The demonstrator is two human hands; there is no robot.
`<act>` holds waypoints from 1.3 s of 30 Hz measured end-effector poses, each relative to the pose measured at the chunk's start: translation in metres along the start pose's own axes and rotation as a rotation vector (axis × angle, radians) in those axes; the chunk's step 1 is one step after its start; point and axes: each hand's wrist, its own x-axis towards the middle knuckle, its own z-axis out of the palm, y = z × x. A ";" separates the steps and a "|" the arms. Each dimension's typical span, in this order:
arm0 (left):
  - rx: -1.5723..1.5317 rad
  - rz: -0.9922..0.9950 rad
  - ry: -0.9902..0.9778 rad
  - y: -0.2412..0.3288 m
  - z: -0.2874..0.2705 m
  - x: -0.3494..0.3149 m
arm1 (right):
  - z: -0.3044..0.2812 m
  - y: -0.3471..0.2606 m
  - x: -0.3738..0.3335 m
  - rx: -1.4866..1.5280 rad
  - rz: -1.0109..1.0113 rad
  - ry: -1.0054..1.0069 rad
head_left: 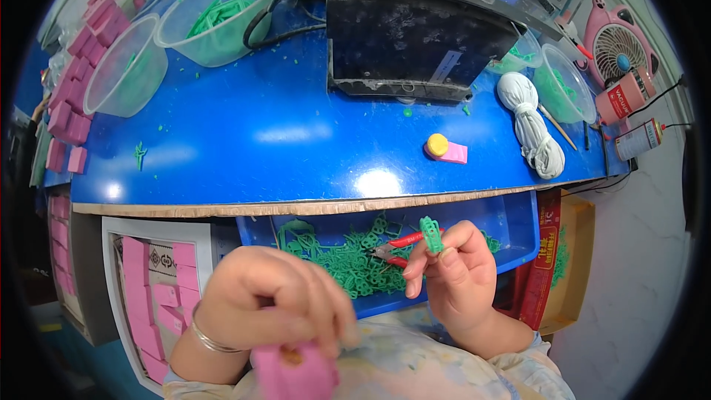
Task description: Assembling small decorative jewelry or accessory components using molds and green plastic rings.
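Observation:
At the lower left, my left hand (pixel 278 296), with a bangle at the wrist, is closed on a pink rubber mould (pixel 296 374). The mould is blurred, with a brownish hollow in its top. My right hand (pixel 459 274) pinches a small green openwork wax piece (pixel 430 235) upright between thumb and fingers. Red-handled nippers (pixel 396 252) lie just left of those fingers, jaws pointing left; whether the hand touches them I cannot tell. Below the hands' level sits a blue tray (pixel 526 233), holding a heap of green wax pieces (pixel 352 259).
Pink moulds fill a white box (pixel 115 292) at left and stack along the far left. A black machine (pixel 415 41) stands on the blue table (pixel 252 155). Clear bowls (pixel 167 26) hold green pieces. A white cord bundle (pixel 529 126) and a yellow-capped pink piece (pixel 448 150) lie right.

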 end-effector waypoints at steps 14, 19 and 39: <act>1.023 0.132 0.120 -0.018 0.009 0.021 | 0.014 -0.009 -0.008 -0.144 0.191 -0.050; 1.033 0.121 0.148 -0.020 0.007 0.021 | 0.013 -0.008 -0.008 -0.152 0.167 -0.061; 0.238 0.120 0.519 -0.032 0.000 -0.007 | -0.027 -0.039 0.021 -1.171 -0.844 0.089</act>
